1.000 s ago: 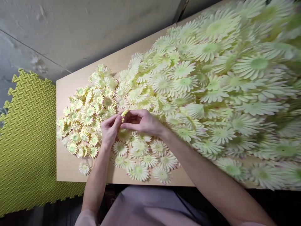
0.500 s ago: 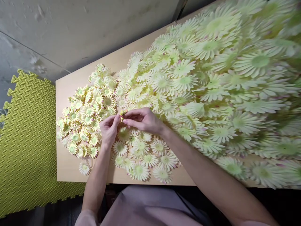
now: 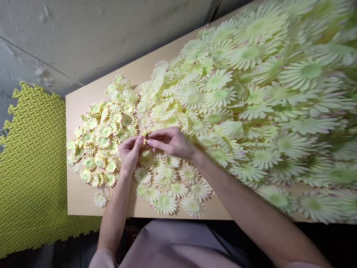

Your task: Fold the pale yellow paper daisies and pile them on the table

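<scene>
Between the fingertips of both hands is a small artificial flower (image 3: 144, 137), pale yellow with pinkish petal edges, seen roughly edge-on. My left hand (image 3: 129, 152) pinches it from the left with thumb and forefinger. From the right, my right hand (image 3: 171, 142) grips it between thumb and fingers. Several loose flower heads (image 3: 164, 203), cream with pale green centres, lie just below the hands. Left of my left hand spreads a pile of smaller, fuller flowers (image 3: 103, 141) with darker petal edges.
A large heap of flat cream petal pieces (image 3: 251, 111) covers the right part of the wooden table (image 3: 83, 201). A yellow interlocking foam mat (image 3: 33, 167) stands at the left. The grey wall (image 3: 111, 33) runs along the table's far edge.
Both hands stay in nearly the same place, still pinching the flower. The right fingers have shifted very slightly and the flower looks turned a little.
</scene>
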`<state>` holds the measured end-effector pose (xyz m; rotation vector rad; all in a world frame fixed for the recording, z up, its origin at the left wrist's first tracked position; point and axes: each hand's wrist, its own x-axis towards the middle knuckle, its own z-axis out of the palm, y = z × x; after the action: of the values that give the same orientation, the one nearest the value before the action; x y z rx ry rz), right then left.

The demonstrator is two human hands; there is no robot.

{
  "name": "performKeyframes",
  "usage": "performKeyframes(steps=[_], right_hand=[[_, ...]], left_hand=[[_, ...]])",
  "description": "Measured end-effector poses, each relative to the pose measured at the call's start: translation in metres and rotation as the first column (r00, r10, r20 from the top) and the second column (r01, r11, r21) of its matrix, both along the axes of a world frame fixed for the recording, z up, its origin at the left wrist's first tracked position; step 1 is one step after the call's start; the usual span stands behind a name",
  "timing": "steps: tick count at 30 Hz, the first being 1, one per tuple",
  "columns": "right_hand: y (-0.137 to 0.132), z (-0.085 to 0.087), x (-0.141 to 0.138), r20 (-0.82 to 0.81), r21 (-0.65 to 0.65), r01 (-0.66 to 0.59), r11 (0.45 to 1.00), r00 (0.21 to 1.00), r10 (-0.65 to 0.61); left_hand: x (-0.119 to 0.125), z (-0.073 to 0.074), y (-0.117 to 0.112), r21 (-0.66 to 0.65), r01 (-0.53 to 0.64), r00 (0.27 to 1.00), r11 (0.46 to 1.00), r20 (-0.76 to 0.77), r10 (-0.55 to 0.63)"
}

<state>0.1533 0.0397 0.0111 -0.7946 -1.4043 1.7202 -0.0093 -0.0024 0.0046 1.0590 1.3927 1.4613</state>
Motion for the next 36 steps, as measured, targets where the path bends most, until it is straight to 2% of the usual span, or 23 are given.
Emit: performKeyframes(steps=[15,24,36], right_hand=[[-0.0002,0.0045,0.0,0.033,0.022,-0.002,1.0,0.999,0.002],[-0.0006,0.0018,-0.0021,0.034,0.059,0.0,0.998,0.999,-0.002],[-0.001,0.0003,-0.0041,0.05,0.139,0.019,0.99,0.998,-0.026]], left_hand=[[-0.0005,0.0006,0.0005,-0.006,0.01,1.0,1.0,-0.011,-0.01],[-0.0007,-0.004,0.0006,-0.055,-0.012,0.999,0.998,0.044,0.014],[0.0001,-0.002,0.0015,-0.023,0.008,1.0,1.0,0.026,-0.008]])
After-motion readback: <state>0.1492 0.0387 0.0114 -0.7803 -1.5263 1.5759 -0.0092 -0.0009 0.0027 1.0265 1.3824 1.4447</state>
